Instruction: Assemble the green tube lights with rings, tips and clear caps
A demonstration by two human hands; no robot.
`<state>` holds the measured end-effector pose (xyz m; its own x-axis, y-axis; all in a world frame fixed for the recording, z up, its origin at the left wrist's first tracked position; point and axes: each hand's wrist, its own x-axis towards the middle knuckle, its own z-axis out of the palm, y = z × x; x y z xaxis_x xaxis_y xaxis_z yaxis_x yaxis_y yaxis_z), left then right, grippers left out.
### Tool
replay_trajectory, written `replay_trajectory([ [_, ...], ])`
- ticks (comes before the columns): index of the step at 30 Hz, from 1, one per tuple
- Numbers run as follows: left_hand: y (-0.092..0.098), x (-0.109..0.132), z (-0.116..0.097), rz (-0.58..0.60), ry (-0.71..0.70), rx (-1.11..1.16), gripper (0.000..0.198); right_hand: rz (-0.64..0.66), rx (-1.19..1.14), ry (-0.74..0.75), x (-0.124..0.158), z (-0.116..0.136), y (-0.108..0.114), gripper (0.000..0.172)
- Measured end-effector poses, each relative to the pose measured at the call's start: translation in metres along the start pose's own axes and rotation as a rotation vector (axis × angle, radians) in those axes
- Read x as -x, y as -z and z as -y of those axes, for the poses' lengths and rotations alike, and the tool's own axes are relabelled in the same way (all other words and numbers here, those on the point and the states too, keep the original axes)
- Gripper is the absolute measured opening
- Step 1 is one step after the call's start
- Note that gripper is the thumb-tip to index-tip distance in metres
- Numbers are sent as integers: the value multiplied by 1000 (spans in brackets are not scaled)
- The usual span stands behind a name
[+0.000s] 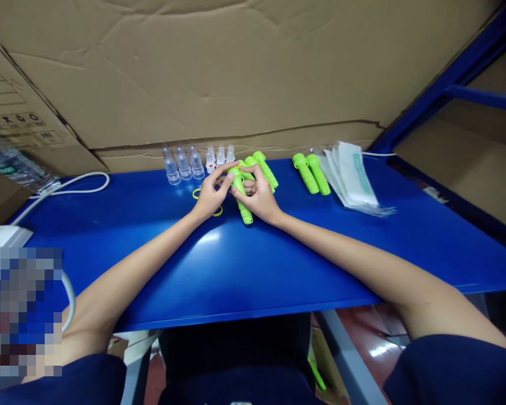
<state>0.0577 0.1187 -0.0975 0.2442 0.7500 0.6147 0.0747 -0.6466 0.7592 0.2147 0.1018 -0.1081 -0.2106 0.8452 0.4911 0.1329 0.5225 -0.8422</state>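
A green tube (244, 211) is between the two hands, its top end under the fingers and its lower end jutting out below them toward the person, tilted slightly to the right. The left hand (213, 194) pinches the tube's upper end from the left, thumb near the forefinger. The right hand (260, 198) grasps it from the other side, the thumb lying across the body and the other fingers curled behind. Both hands are over the blue table (219, 275). Two yellow rings (221, 212) lie by the left hand, one on each side of its wrist and both partly covered. Beyond that hand stand three clear caps (184, 163) and, to their right, three smaller white parts (220, 160). Just past the right hand lie more green tubes (265, 169), partly hidden by it. Well to the right, another green pair (307, 174) rests side by side, with plastic packets (354, 175) next to it.
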Motion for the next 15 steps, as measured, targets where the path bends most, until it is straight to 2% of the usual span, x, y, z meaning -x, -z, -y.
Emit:
replay_trajectory([
  [5,2,0,-3,-3,-26,-63,41,-17,24,-25,3,-1,0,62],
  [12,1,2,-6,-45,-42,-105,31,12,-43,-27,4,0,0,81],
  [15,1,3,-6,-61,-41,-116,29,15,-12,-29,2,-1,2,83],
])
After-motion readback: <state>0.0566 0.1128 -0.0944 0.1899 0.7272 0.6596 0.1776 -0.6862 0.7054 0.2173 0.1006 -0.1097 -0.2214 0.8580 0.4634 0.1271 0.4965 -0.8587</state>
